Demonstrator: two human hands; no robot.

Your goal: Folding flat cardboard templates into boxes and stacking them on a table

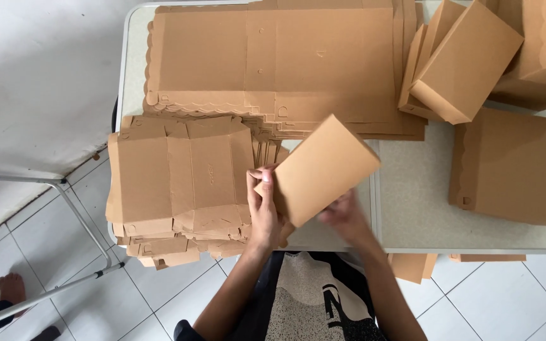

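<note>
A brown cardboard box (320, 169), folded into shape, is held tilted above the table's near edge. My left hand (263, 208) grips its lower left end, fingers wrapped on the side. My right hand (345, 216) is under its lower right edge, blurred and partly hidden by the box. Just left of my hands lies a stack of flat unfolded box blanks (178, 183) that overhangs the table edge.
A larger stack of flat blanks (273, 63) covers the far side of the grey table (412, 196). Finished boxes (466, 60) lean at the upper right, with another brown stack (519, 167) at the right. A metal frame (77, 221) stands on the tiled floor at left, near another person's foot (11, 287).
</note>
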